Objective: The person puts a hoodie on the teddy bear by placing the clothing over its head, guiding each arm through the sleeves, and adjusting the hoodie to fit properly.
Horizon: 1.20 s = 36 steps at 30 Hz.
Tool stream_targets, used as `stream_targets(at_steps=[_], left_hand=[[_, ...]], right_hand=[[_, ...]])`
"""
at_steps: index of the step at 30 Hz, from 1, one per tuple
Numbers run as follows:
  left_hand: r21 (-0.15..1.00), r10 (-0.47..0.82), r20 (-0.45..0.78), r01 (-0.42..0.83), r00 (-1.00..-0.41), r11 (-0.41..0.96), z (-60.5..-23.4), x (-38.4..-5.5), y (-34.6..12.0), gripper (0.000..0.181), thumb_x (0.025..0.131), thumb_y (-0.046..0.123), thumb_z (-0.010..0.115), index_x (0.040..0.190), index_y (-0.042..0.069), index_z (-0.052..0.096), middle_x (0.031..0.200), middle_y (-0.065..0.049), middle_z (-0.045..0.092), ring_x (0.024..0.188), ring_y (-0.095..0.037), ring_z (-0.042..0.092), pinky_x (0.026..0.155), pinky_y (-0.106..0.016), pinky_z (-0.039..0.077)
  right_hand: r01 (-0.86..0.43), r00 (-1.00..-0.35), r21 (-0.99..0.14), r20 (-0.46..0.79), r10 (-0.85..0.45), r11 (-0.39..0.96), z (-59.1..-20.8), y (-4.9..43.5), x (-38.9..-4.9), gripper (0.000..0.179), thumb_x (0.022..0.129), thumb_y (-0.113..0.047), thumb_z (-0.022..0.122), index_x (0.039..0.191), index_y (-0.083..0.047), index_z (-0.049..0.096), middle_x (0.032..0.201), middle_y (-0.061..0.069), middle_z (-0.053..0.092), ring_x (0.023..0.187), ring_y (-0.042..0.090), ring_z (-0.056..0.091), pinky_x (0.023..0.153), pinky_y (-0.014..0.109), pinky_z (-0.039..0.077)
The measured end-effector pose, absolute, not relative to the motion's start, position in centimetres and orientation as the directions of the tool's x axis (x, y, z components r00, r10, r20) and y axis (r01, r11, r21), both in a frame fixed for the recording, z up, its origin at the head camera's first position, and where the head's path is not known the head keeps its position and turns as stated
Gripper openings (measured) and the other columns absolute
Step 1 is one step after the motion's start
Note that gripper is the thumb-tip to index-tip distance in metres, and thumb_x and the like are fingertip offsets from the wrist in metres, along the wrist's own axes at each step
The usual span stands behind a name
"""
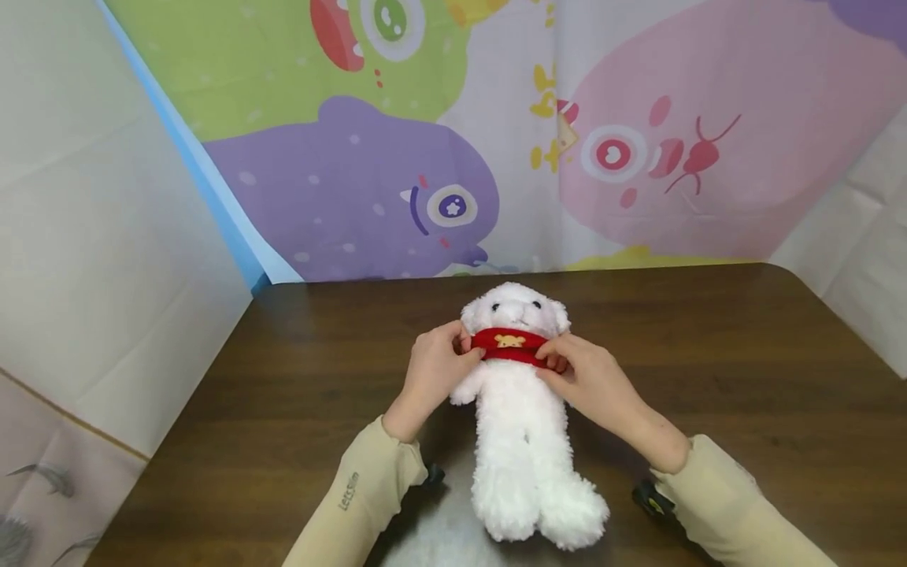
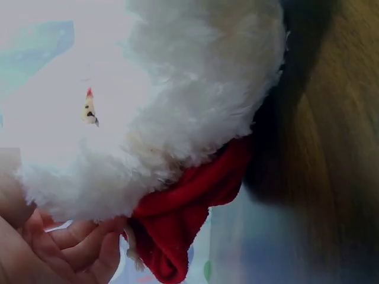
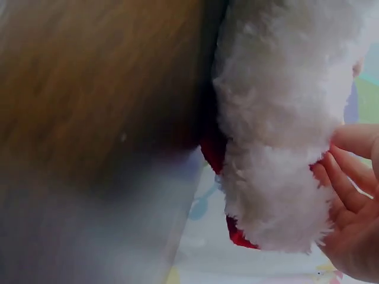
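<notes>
A white fluffy plush toy (image 1: 520, 425) lies on its back on the table, its head toward the far edge. Across its neck runs a red cloth band (image 1: 506, 340), like a scarf or garment, with a small yellow bear patch. My left hand (image 1: 438, 368) pinches the band's left end; my right hand (image 1: 591, 376) pinches its right end beside the toy's shoulder. In the left wrist view, red cloth (image 2: 177, 219) hangs in folds near curled fingers (image 2: 89, 242). White fur (image 3: 278, 148) hides most of the red cloth in the right wrist view.
The dark wooden table (image 1: 319, 362) carries the toy near its middle. Behind it hangs a backdrop (image 1: 354, 189) printed with cartoon creatures. Pale sheets cover both sides. A dark strap (image 1: 652, 500) shows at the right wrist below a beige sleeve.
</notes>
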<state>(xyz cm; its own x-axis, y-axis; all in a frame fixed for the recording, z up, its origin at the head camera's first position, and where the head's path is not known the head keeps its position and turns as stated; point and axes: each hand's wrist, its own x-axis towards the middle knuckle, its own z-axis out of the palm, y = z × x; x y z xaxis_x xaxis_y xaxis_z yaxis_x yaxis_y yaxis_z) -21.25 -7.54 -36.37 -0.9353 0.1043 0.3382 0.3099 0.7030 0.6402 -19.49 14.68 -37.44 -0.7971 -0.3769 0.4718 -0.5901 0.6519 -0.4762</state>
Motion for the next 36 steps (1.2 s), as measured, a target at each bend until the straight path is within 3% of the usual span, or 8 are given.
stream_targets(at_steps=[6,11,18,26,36], left_hand=[[0.638,0.19,0.273,0.326,-0.943,0.698,-36.7,-21.3,-7.4,0.013,0.079,0.016,0.069,0.088,0.009,0.061,0.082,-0.003,0.06,0.071,-0.015,0.054,0.066,-0.025,0.046],[0.619,0.241,0.222,0.328,-0.945,0.714,-36.9,-21.7,-7.5,0.018,0.082,0.016,0.066,0.098,0.009,0.064,0.081,-0.002,0.062,0.069,-0.014,0.053,0.065,-0.025,0.046],[0.587,0.271,0.204,0.339,-0.941,0.735,-36.9,-22.0,-7.6,0.008,0.083,0.016,0.064,0.088,0.011,0.065,0.078,0.0,0.062,0.067,-0.012,0.052,0.064,-0.025,0.044],[0.611,0.232,0.177,0.291,-0.957,0.736,-37.4,-21.7,-7.8,0.017,0.081,0.022,0.067,0.084,0.01,0.054,0.075,-0.001,0.051,0.066,-0.014,0.047,0.059,-0.024,0.041],[0.568,0.298,0.179,0.346,-0.938,0.747,-37.2,-21.9,-7.9,0.018,0.083,0.023,0.065,0.09,0.007,0.071,0.081,-0.003,0.058,0.073,-0.016,0.052,0.064,-0.025,0.044]], right_hand=[[-0.556,-0.819,-0.412,0.418,-0.392,0.722,-37.5,14.2,-19.8,0.03,0.077,-0.018,0.071,0.103,-0.005,0.066,0.088,0.005,0.057,0.08,0.017,0.05,0.067,0.031,0.049],[-0.538,-0.834,-0.401,0.384,-0.397,0.742,-37.1,14.2,-20.2,0.024,0.076,-0.017,0.072,0.096,-0.005,0.068,0.094,0.009,0.058,0.088,0.023,0.053,0.077,0.04,0.049],[-0.522,-0.844,-0.418,0.381,-0.378,0.744,-36.9,13.8,-20.4,0.014,0.077,-0.017,0.071,0.087,-0.007,0.07,0.091,0.008,0.065,0.085,0.024,0.058,0.08,0.044,0.048],[-0.483,-0.875,-0.589,0.283,-0.394,0.649,-36.3,14.5,-20.1,0.006,0.082,-0.016,0.065,0.082,-0.011,0.061,0.081,-0.001,0.06,0.071,0.013,0.051,0.067,0.031,0.046],[-0.47,-0.875,-0.656,0.257,-0.411,0.59,-35.8,15.3,-20.3,0.005,0.083,-0.011,0.064,0.087,-0.013,0.06,0.089,0.004,0.065,0.078,0.015,0.06,0.072,0.033,0.05]])
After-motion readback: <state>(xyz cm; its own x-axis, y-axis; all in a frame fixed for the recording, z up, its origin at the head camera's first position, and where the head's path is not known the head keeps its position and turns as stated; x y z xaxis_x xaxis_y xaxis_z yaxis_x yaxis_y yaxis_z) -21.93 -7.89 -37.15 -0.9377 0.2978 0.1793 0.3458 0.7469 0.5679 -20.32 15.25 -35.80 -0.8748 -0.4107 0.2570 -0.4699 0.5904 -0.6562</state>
